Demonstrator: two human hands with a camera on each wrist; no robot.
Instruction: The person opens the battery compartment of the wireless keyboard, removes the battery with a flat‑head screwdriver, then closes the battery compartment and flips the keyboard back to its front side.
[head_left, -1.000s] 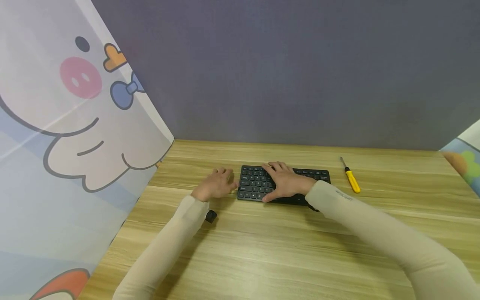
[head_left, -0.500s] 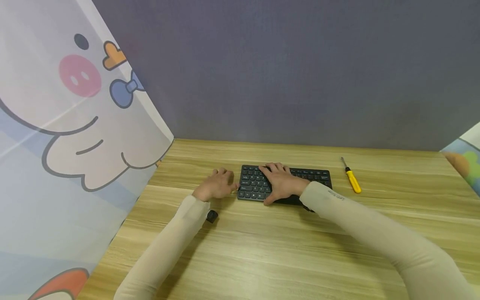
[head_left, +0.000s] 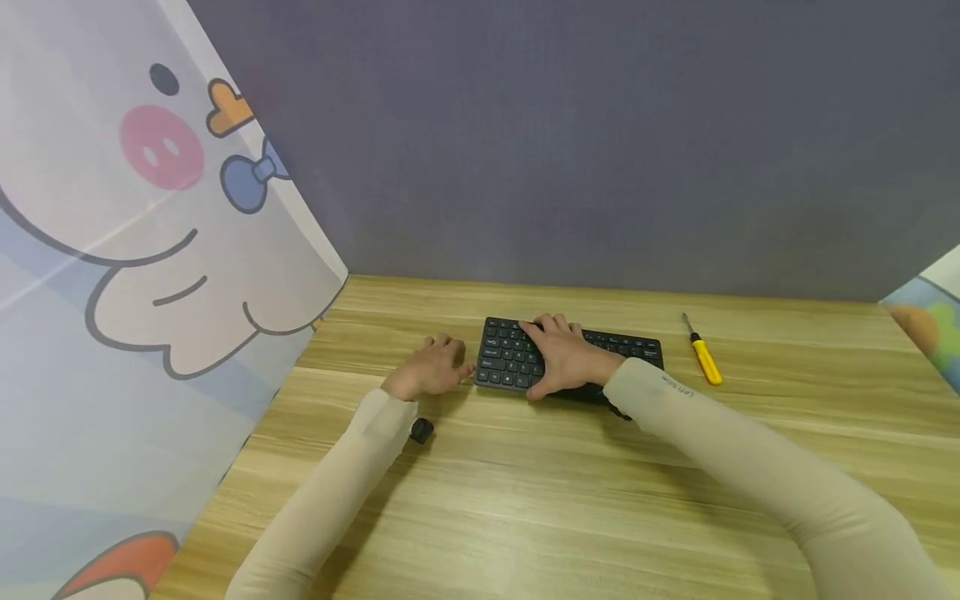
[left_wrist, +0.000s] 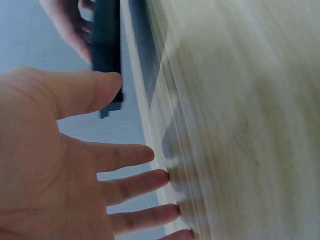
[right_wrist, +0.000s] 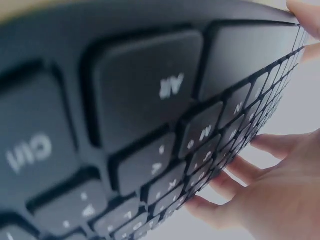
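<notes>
A black keyboard [head_left: 504, 358] with dark keys stands over the wooden table, its left end raised; the left wrist view shows its end apart from the tabletop, with a shadow below. My right hand [head_left: 566, 358] grips it across its width, thumb at the near edge and fingers at the far edge. In the right wrist view the keys [right_wrist: 145, 85] fill most of the frame. My left hand [head_left: 433, 367] lies just beyond the keyboard's left end, fingers spread; in the left wrist view its thumb [left_wrist: 95, 90] overlaps the keyboard's end [left_wrist: 106, 55], and contact cannot be told.
A screwdriver [head_left: 703, 357] with a yellow handle lies on the table [head_left: 510, 500] to the right of the keyboard. Behind the table rises a grey panel [head_left: 570, 150]. A cartoon-printed sheet [head_left: 217, 325] borders the left side. A small black device [head_left: 422, 431] sits at my left wrist.
Held by my right hand, the keyboard has risen a little, most clearly at its left end. My right hand has shifted slightly left. The left hand has barely moved.
</notes>
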